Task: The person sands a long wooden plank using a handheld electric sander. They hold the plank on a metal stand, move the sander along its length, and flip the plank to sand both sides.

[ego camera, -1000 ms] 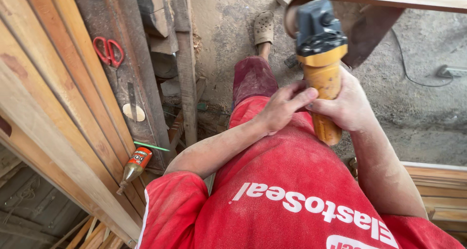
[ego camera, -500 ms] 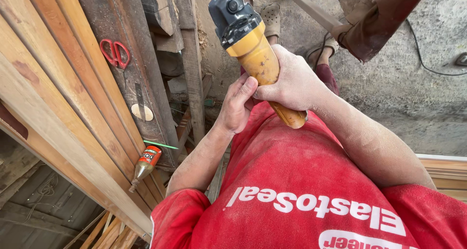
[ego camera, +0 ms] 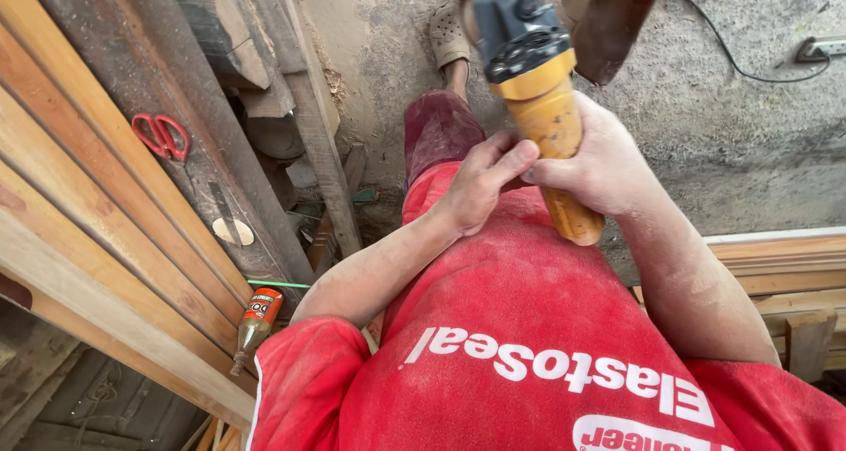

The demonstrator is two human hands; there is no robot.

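Observation:
A power grinder [ego camera: 542, 99] with a yellow body and a dark grey head points up and away in front of my chest. My right hand [ego camera: 604, 165] is wrapped around its yellow body. Curled beside it on the left, my left hand [ego camera: 480, 187] has its fingertips pressed against the same body. Both forearms are dusty, and below them my red shirt [ego camera: 529, 328] fills the lower part of the head view. The grinder's disc end is cut off by the top edge of the frame.
Long wooden planks [ego camera: 79, 231] lean along the left, with red scissors [ego camera: 160, 136] and a round disc [ego camera: 233, 232] lying on a dark board. A small glue bottle [ego camera: 256, 321] lies at their edge. Stacked boards [ego camera: 775, 270] are at right, and a power strip [ego camera: 824, 46] and cable are on the concrete floor. A sandalled foot [ego camera: 449, 33] shows ahead.
The grinder swung left half a second ago and now sits back toward the right, more upright. Both hands stayed on its yellow body.

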